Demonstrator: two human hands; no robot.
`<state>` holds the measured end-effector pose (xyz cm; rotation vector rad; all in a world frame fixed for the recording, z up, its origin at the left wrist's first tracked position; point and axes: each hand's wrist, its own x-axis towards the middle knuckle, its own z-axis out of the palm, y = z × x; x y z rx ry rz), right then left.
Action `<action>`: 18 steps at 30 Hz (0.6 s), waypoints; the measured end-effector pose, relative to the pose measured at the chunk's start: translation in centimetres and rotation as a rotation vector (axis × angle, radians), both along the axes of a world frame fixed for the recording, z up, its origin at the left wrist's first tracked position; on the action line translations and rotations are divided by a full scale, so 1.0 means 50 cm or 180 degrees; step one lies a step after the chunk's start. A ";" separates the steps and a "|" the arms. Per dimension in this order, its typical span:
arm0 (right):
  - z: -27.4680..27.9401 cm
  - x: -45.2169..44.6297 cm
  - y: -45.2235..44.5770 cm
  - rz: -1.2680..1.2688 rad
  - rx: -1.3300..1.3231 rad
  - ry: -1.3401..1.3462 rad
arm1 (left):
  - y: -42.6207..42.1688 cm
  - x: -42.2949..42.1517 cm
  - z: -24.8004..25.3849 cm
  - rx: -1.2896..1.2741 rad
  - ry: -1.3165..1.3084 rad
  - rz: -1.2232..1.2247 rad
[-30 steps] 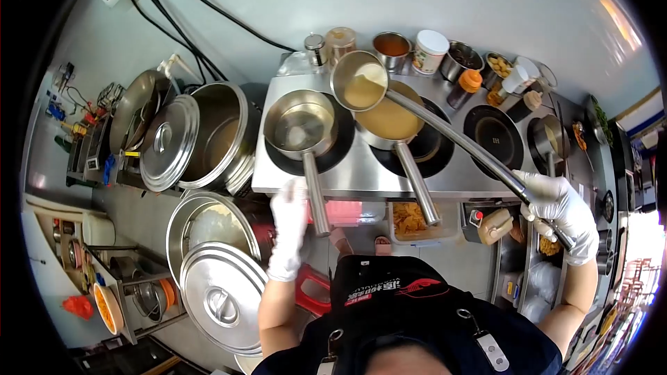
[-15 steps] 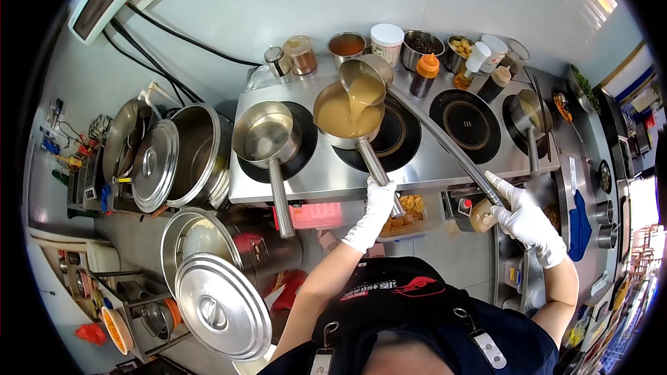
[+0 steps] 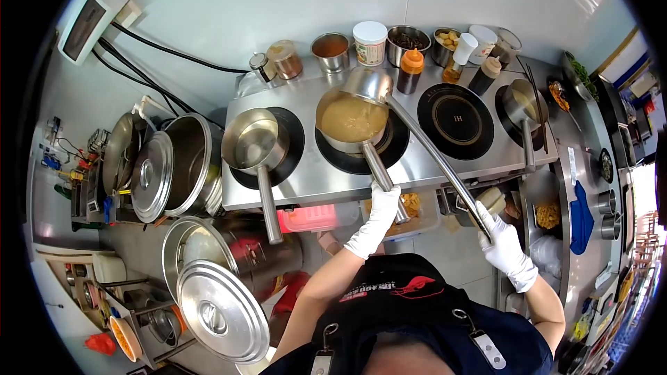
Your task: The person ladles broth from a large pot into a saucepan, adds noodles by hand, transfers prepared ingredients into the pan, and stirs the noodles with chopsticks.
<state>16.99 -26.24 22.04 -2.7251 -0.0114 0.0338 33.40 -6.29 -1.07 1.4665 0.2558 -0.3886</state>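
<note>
My left hand (image 3: 382, 212), in a white glove, is closed round the handle of a steel saucepan (image 3: 336, 142). The pan sits over a round cooking plate and holds a cloudy tan broth (image 3: 351, 119). My right hand (image 3: 504, 246), also gloved in white, grips the long handle of a large ladle (image 3: 445, 156). The ladle's bowl is tipped over the far right rim of the pan, its inside mostly turned from view. Left of this stands a second saucepan (image 3: 253, 140) with clear liquid in it.
Along the back stand a sauce squeeze bottle (image 3: 410, 73), a white tub (image 3: 369, 43) and several steel pots. Another saucepan (image 3: 522, 107) with chopsticks sits far right. Large stockpots (image 3: 201, 243) and a big lid (image 3: 222, 311) are at my left. An open drawer (image 3: 417, 226) lies below the stove.
Broth was streaming from the ladle into the pan; the stream has now stopped. The ladle bowl has turned further over, and my right hand has moved lower and slightly left.
</note>
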 end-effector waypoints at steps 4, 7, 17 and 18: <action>-0.015 -0.022 0.000 0.0124 -0.0227 -0.0074 | -0.009 -0.006 0.061 -0.0064 0.0217 0.0035; -0.020 -0.026 0.006 0.0071 -0.0059 0.0014 | -0.018 -0.009 0.059 -0.0074 0.0096 0.0148; 0.065 0.063 0.075 -0.1322 0.4278 0.1550 | -0.038 -0.027 0.133 -0.0191 0.0442 -0.0101; 0.070 0.081 0.083 -0.1269 0.4468 0.1669 | -0.035 -0.026 0.133 -0.0252 0.0586 -0.0219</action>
